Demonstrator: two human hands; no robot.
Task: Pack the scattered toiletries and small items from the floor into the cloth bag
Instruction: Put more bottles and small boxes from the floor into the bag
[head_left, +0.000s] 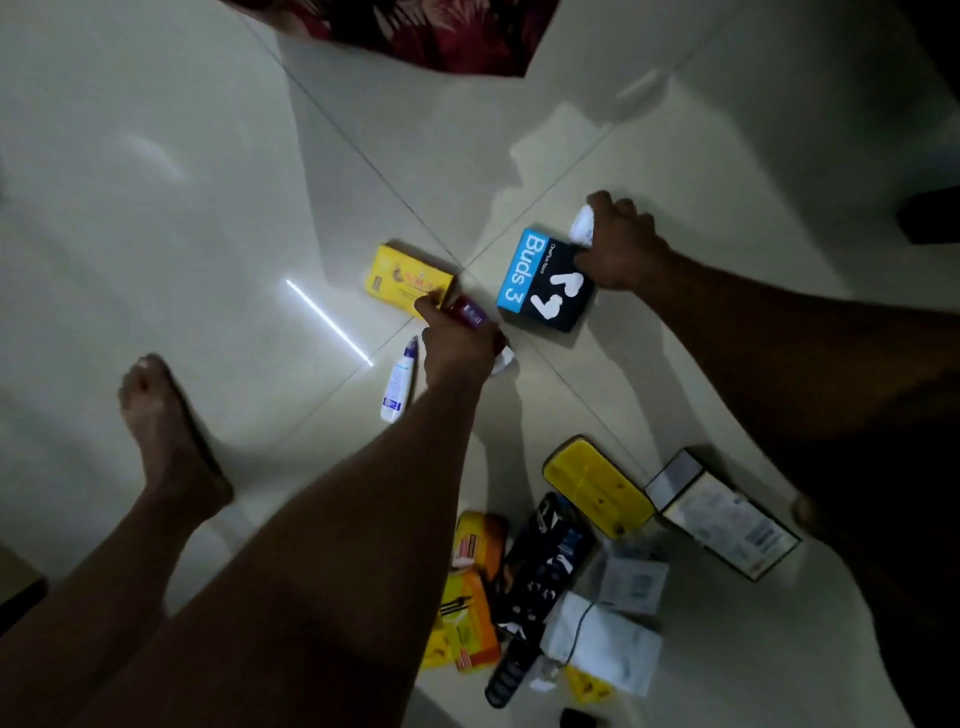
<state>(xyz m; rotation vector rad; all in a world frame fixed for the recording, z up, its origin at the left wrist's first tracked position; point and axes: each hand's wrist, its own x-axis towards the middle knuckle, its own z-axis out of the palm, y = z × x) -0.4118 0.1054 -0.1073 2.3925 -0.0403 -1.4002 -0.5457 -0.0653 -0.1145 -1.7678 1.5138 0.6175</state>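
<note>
The black and blue earbuds box (545, 280) lies flat on the pale tiled floor (208, 208) and serves as the landmark here; its blue side panel reads "Buds 3", with smaller print that looks like "OnePlus Nord", and white earbud shapes are printed on the black face. The right hand (621, 244) rests at the box's far right corner, fingers curled around something small and white (582, 226), probably gathered so both can be lifted at once, though whether it grips the box too I cannot tell. To the left of the box, the left hand (457, 340) is closed on a red tube-like item (467, 312) with something white (503, 359) bunched under the palm, and its fingertips touch the yellow carton (408, 280), whose red lettering is too blurred to read. Just beside that hand, further left of the box, a white bottle (399, 382) with a blue label lies on its side, untouched. Nearer the person than the box sits a loose heap: a yellow case (597, 486), a dark carton (727, 512), orange packets (472, 587) and white sachets (608, 634), none legible. A cloth bag cannot be identified; patterned red fabric (415, 31) lies well beyond the box, and packing seems barely begun.
</note>
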